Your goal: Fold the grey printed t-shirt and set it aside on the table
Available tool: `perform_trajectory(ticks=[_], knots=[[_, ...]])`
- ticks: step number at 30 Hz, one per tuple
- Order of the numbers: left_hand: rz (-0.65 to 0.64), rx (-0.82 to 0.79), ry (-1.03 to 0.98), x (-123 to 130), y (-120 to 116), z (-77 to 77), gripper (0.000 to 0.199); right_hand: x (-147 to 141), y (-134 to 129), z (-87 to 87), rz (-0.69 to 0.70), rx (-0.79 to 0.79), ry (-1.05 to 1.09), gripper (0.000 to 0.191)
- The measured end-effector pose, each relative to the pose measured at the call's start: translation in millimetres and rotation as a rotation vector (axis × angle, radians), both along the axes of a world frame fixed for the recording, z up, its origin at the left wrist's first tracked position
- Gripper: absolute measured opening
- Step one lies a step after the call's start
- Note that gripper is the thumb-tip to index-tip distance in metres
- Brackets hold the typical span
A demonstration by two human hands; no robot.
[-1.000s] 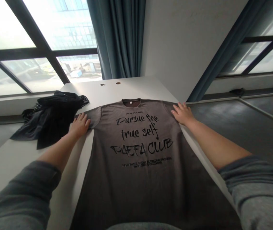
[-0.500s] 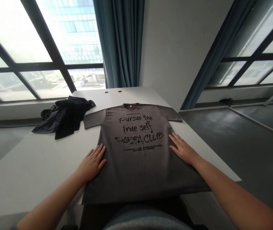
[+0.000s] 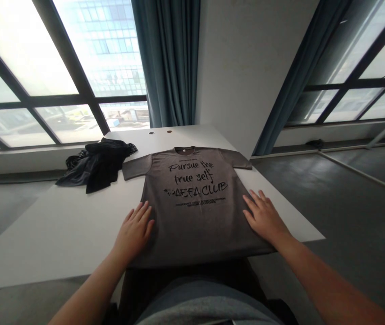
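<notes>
A dark grey T-shirt (image 3: 192, 230) with black lettering lies spread face up on the white table (image 3: 77, 234), its collar away from me and its hem at the near edge. My left hand (image 3: 135, 229) rests at the shirt's left side, fingers stretched forward and holding nothing. Over the right side edge lies my right hand (image 3: 263, 214), palm down, its fingers spread apart. The palms are hidden, so how firmly they press on the cloth does not show.
Dark crumpled clothing (image 3: 101, 162) lies at the table's far left. Two round holes are set in the tabletop near the far edge. A blue curtain (image 3: 168, 63) and a pale pillar (image 3: 240, 67) stand behind the table, beside large windows.
My right hand has shifted slightly right and nearer to the hem. My left hand stays about the same place along the shirt's side. The view has tilted a little; the shirt remains spread.
</notes>
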State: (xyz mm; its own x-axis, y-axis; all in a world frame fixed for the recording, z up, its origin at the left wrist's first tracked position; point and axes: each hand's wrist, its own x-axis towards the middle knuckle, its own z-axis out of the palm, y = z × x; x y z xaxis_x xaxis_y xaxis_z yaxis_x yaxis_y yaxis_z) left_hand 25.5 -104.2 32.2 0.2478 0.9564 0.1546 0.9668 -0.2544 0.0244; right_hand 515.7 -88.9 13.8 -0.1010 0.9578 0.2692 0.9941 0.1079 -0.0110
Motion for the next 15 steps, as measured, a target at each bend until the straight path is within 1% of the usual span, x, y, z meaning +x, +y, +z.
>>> perform_trajectory(ticks=[2,3,5,6,8,10,12,15], knots=[[-0.045,-0.064,0.008,27.6,22.2,4.0,0.063,-27.1,13.5,3.4,0.078,-0.063,0.008,0.071],[-0.042,-0.102,0.023,39.8,35.9,4.5,0.066,-38.4,24.7,4.0,0.103,-0.092,0.014,0.073],[0.043,-0.161,0.045,56.9,63.4,2.6,0.073,-53.1,52.8,2.9,0.110,-0.147,0.029,0.080],[0.103,-0.194,0.048,61.0,75.2,0.2,0.076,-55.6,67.4,1.3,0.078,-0.181,0.042,0.083],[0.182,-0.235,0.040,60.1,91.1,-6.7,0.078,-51.2,92.1,-4.2,-0.025,-0.270,0.074,0.085],[0.190,-0.222,0.027,50.7,96.5,-15.4,0.076,-38.3,106.0,-12.9,-0.081,-0.318,0.087,0.082],[0.177,-0.177,0.016,38.9,94.8,-23.9,0.075,-23.8,109.5,-23.0,-0.074,-0.296,0.076,0.080],[0.201,-0.156,0.010,28.5,88.0,-32.0,0.077,-10.3,105.9,-34.6,-0.084,-0.250,0.054,0.081]])
